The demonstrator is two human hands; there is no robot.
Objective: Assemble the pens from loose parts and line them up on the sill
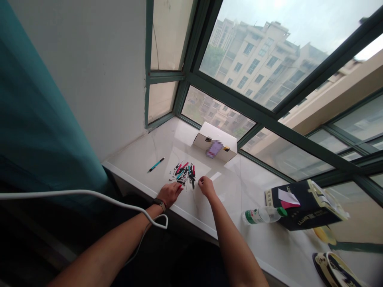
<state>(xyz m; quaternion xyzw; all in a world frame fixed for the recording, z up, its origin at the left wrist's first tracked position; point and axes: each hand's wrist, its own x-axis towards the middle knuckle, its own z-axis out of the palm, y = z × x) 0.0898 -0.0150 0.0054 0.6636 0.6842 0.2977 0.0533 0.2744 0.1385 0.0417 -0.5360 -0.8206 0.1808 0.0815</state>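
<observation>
A pile of pen parts (185,172) in black, red, teal and silver lies on the white marbled sill (221,191). At its near edge is my left hand (170,193), fingers closed, with a spot of red at the fingertips too small to name. My right hand (206,185) is just right of the pile, its fingers pinched together; whatever is between them is too small to make out. Left of the pile, apart from the other parts, lies a whole teal and black pen (156,164).
Behind the pile a white box (216,139) stands against the window. To the right are a plastic bottle (263,215) with a green cap and a dark printed carton (302,205). A white cable (89,193) crosses over my left forearm. A teal curtain (44,119) hangs at left.
</observation>
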